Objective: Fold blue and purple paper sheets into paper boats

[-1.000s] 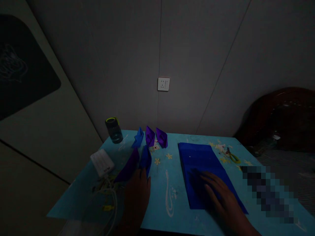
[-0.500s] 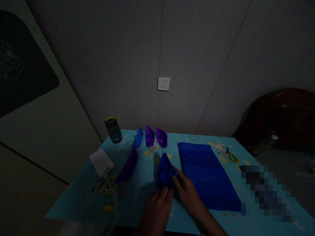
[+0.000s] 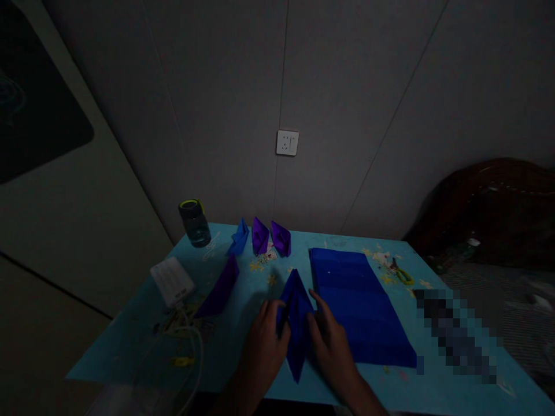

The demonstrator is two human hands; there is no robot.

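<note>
A folded dark blue paper piece (image 3: pixel 297 315), diamond shaped, lies on the light blue table (image 3: pixel 243 352) in front of me. My left hand (image 3: pixel 263 341) grips its left edge and my right hand (image 3: pixel 330 340) grips its right edge, fingers pressed on the paper. Just to the right of it lies a stack of flat blue paper sheets (image 3: pixel 359 303). Three small paper boats stand at the back: one blue (image 3: pixel 240 237) and two purple (image 3: pixel 260 236) (image 3: pixel 281 238). A folded purple piece (image 3: pixel 220 287) lies to the left.
A jar with a green-rimmed lid (image 3: pixel 193 222) stands at the back left. A white box (image 3: pixel 171 280) and white cable (image 3: pixel 191 346) lie on the left side. Green-handled scissors (image 3: pixel 401 273) lie at the back right. A wall socket (image 3: pixel 287 142) is on the wall, a dark headboard (image 3: pixel 485 208) at right.
My left hand carried the blue folded piece from the left to the table's middle. My right hand left the sheet stack and joined it; both hands now hold the piece, which is opened longer.
</note>
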